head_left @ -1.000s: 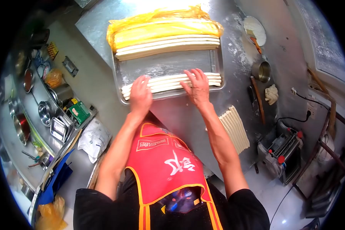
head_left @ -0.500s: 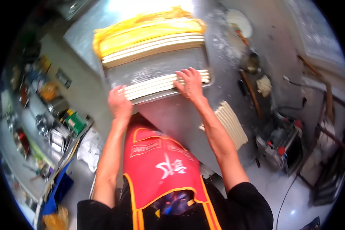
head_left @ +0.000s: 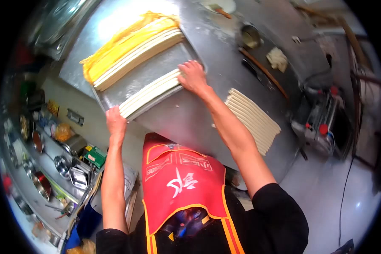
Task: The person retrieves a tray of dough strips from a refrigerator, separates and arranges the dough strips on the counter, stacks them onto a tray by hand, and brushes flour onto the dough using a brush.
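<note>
Several long pale dough strips [head_left: 150, 93] lie side by side along the near edge of a metal tray [head_left: 136, 113]. My left hand [head_left: 116, 121] is at their left end, fingers bent against it and partly hidden. At the right end, my right hand [head_left: 193, 77] has its fingers curled over the strips by the tray's corner. Across the tray's far side is a stacked row of more dough strips [head_left: 137, 61], partly covered by a yellow cloth or plastic sheet [head_left: 122, 46].
Right of my right forearm, a batch of dough strips [head_left: 252, 120] lies on the metal table [head_left: 173, 114]. Beyond are a wooden stick [head_left: 264, 72], a dark-handled tool [head_left: 256, 72], a metal pot [head_left: 250, 37] and a dough lump [head_left: 277, 59]. A machine [head_left: 319, 120] stands right; shelves with bowls [head_left: 62, 166] stand left.
My right hand has shifted along the near strips to their right end. My left hand stays at the left end. The whole view has turned, so the tray appears more tilted and further left.
</note>
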{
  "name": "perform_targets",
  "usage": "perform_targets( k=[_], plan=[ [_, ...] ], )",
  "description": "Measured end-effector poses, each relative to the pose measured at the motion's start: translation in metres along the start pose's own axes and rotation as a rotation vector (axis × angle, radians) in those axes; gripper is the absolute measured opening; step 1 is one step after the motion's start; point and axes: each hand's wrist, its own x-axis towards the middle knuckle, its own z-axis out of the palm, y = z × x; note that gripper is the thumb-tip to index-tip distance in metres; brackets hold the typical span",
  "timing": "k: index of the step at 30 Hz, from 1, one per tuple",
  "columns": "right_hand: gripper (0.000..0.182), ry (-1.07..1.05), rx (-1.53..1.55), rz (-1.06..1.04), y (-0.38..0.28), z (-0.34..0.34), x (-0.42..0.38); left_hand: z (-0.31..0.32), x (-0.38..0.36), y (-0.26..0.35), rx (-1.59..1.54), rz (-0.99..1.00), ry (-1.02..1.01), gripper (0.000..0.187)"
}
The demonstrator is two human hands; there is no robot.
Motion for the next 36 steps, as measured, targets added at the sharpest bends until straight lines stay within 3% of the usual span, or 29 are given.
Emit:
perform_targets(
  k=[1, 3, 5, 6, 8, 10, 11, 13, 15, 16, 18, 20, 23, 27, 29, 30, 32, 36],
  plan=[
    [0.042, 0.026, 0.141, 0.060, 0.001, -0.007, -0.001, 0.003, 0.003, -0.002, 0.027, -0.021, -0.106, 0.033],
    [0.040, 0.234, 0.184, 0.120, 0.000, -0.030, -0.021, -0.002, 0.008, 0.001, 0.047, -0.002, -0.108, 0.037],
    [0.034, 0.349, 0.327, 0.355, -0.014, -0.067, -0.069, -0.017, -0.004, 0.053, 0.083, 0.057, 0.286, 0.037],
    [0.031, 0.364, 0.467, 0.511, -0.015, -0.080, -0.108, -0.029, -0.012, 0.087, -0.038, 0.142, 0.302, 0.038],
    [0.025, 0.371, 0.697, 0.764, -0.010, -0.079, -0.195, -0.014, -0.042, 0.137, -0.323, 0.311, 0.155, 0.036],
    [0.021, 0.389, 0.536, 0.907, 0.000, -0.079, -0.302, 0.011, -0.080, 0.197, -0.613, 0.167, -0.223, 0.034],
    [0.017, 0.384, 0.429, 0.925, 0.014, -0.078, -0.357, 0.028, -0.097, 0.227, -0.782, 0.099, -0.301, 0.031],
    [0.018, 0.489, 0.321, 1.040, 0.043, -0.084, -0.468, 0.060, -0.110, 0.267, -0.779, 0.192, -0.308, 0.031],
    [0.026, 0.359, 0.171, 1.449, 0.078, -0.100, -0.555, 0.085, -0.109, 0.297, -0.816, 0.155, -0.336, 0.032],
    [0.026, 0.375, 0.156, 1.470, 0.083, -0.111, -0.567, 0.095, -0.111, 0.318, -0.866, 0.109, -0.365, 0.033],
    [0.037, 0.522, 0.541, 1.618, 0.103, -0.138, -0.588, 0.112, -0.107, 0.344, -0.802, 0.077, -0.373, 0.033],
    [0.046, 0.500, 0.386, 1.433, 0.137, -0.123, -0.609, 0.119, -0.105, 0.356, -0.727, 0.043, -0.370, 0.033],
    [0.046, 0.636, 0.591, 1.484, 0.147, -0.139, -0.565, 0.123, -0.096, 0.363, -0.630, -0.026, -0.255, 0.032],
    [0.037, 0.614, 0.424, 1.423, 0.164, -0.123, -0.550, 0.124, -0.092, 0.368, -0.697, -0.156, -0.254, 0.028],
    [0.032, 0.544, 0.073, 1.366, 0.163, -0.126, -0.535, 0.123, -0.089, 0.368, -0.723, -0.242, -0.308, 0.025],
    [0.032, 0.538, 0.089, 1.366, 0.163, -0.126, -0.531, 0.121, -0.088, 0.367, -0.710, -0.245, -0.301, 0.025],
    [0.027, 0.683, 0.394, 1.548, 0.163, -0.132, -0.526, 0.115, -0.085, 0.370, -0.787, -0.330, -0.346, 0.020],
    [0.021, 0.827, 0.685, 1.574, 0.146, -0.159, -0.510, 0.095, -0.089, 0.373, -0.947, -0.432, -0.416, 0.016]
  ],
)
